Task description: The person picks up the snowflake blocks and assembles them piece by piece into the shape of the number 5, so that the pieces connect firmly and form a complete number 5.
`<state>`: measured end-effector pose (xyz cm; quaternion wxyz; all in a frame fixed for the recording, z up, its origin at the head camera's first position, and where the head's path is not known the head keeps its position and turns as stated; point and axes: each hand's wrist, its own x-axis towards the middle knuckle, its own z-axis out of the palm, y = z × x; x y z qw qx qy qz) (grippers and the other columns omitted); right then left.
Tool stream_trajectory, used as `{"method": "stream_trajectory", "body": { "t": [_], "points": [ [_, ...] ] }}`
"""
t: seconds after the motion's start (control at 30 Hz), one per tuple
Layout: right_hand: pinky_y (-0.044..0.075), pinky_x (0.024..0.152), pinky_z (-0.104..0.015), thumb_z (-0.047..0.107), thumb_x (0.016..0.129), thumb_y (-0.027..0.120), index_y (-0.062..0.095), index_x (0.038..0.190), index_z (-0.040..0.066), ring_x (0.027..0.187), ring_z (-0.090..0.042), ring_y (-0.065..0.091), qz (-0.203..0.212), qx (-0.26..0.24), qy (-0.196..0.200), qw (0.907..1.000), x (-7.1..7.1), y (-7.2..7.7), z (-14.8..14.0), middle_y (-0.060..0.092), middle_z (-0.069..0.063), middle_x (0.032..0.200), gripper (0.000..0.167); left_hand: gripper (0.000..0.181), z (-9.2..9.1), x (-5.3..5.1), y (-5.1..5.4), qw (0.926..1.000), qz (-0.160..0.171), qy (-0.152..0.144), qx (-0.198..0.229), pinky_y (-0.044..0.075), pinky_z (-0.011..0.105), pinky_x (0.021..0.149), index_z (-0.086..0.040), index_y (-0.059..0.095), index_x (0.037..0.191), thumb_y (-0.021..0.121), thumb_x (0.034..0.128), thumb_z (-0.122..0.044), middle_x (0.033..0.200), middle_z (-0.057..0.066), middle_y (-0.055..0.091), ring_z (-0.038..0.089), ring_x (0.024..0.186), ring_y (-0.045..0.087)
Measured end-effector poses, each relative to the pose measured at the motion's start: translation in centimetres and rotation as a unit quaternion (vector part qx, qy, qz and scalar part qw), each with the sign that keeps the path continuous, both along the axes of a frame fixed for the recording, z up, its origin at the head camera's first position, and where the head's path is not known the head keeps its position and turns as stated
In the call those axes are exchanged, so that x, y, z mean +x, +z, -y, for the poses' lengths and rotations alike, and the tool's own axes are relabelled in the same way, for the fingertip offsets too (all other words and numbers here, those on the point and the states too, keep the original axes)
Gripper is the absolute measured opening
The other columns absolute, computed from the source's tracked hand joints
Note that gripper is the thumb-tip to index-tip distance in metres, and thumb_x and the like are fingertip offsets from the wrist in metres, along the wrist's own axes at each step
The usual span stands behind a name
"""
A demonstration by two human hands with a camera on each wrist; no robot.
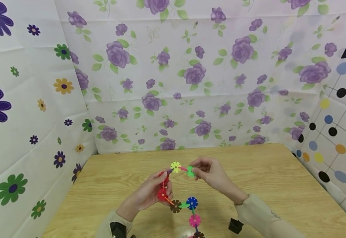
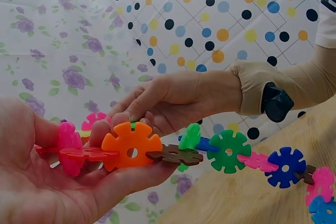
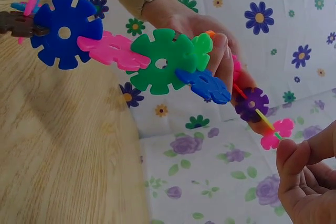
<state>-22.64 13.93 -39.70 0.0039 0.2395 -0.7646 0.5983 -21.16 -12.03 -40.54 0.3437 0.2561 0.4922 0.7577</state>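
A chain of notched plastic snowflake discs in many colours runs between both hands and hangs toward the table. My left hand (image 1: 149, 195) grips it around the red discs (image 1: 162, 194); up close, an orange disc (image 2: 119, 144) and a pink disc (image 2: 69, 150) lie along its fingers. At the upper end, my right hand (image 1: 213, 174) pinches a green disc (image 1: 190, 171) between thumb and fingers. Beside that sit a pink disc, seen nearly edge-on, and a yellow disc (image 1: 175, 165). Lower down hang a brown disc (image 1: 175, 207), a blue disc (image 1: 192, 202) and a pink disc (image 1: 195, 220).
Beneath the hands is a wood-grain table (image 1: 116, 175). Behind it hangs a cloth with purple flowers (image 1: 173, 76), with patterned cloths at left and right. The chain's lower part continues toward the person, past the bottom edge of the head view.
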Motion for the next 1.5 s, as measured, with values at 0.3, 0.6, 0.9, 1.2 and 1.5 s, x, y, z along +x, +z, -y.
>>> {"method": "stream_trajectory", "body": {
  "t": [0.3,0.6,0.9,1.2,1.5],
  "points": [
    [0.057,0.063,-0.031,0.010,0.094,0.062,0.067,0.107,0.001,0.068,-0.029,0.065,0.003,0.000,0.000,1.0000,-0.3,-0.4,0.1,0.065,-0.021,0.085,0.017,0.048,0.0,-0.1,0.0,0.9999,0.004,0.007,-0.013,0.059,0.031,0.066,-0.001,0.009,0.142,0.028,0.1076,-0.029,0.075,-0.005,0.061,0.010,0.072,0.065],
    [0.056,0.063,-0.030,0.010,0.094,0.062,0.066,0.108,0.000,0.066,-0.019,0.065,0.008,-0.002,-0.005,1.0000,-0.2,-0.3,0.0,0.065,-0.021,0.085,0.017,0.042,-0.1,0.0,-0.1,0.9999,0.006,0.003,-0.008,0.059,0.030,0.065,-0.005,0.016,0.141,0.027,0.1078,-0.028,0.075,-0.004,0.061,0.010,0.071,0.065],
    [0.057,0.063,-0.029,0.007,0.093,0.062,0.066,0.106,-0.001,0.066,-0.016,0.065,0.023,-0.012,-0.012,0.9996,-0.2,-0.7,0.3,0.064,-0.023,0.086,0.016,0.041,-0.1,-0.1,-0.2,0.9999,0.006,0.007,-0.012,0.059,0.030,0.064,-0.004,0.016,0.140,0.026,0.1079,-0.027,0.074,-0.005,0.060,0.010,0.070,0.064],
    [0.057,0.064,-0.029,0.007,0.093,0.062,0.067,0.105,-0.001,0.065,-0.018,0.065,0.029,-0.015,-0.015,0.9994,-0.5,-1.1,0.3,0.064,-0.023,0.086,0.015,0.032,-0.1,-0.3,-0.5,0.9999,0.008,-0.003,-0.009,0.059,0.030,0.064,-0.008,0.026,0.134,0.026,0.1079,-0.027,0.075,-0.004,0.061,0.010,0.071,0.065],
    [0.057,0.066,-0.030,0.008,0.094,0.062,0.066,0.107,-0.002,0.066,-0.013,0.064,0.043,-0.015,-0.021,0.9987,-0.7,-1.2,0.3,0.065,-0.020,0.087,0.017,0.051,-0.1,-0.5,-0.8,0.9993,0.036,-0.007,-0.004,0.059,0.029,0.065,-0.005,0.003,0.147,0.027,0.1077,-0.028,0.076,-0.004,0.061,0.010,0.072,0.063]
  ]
}}
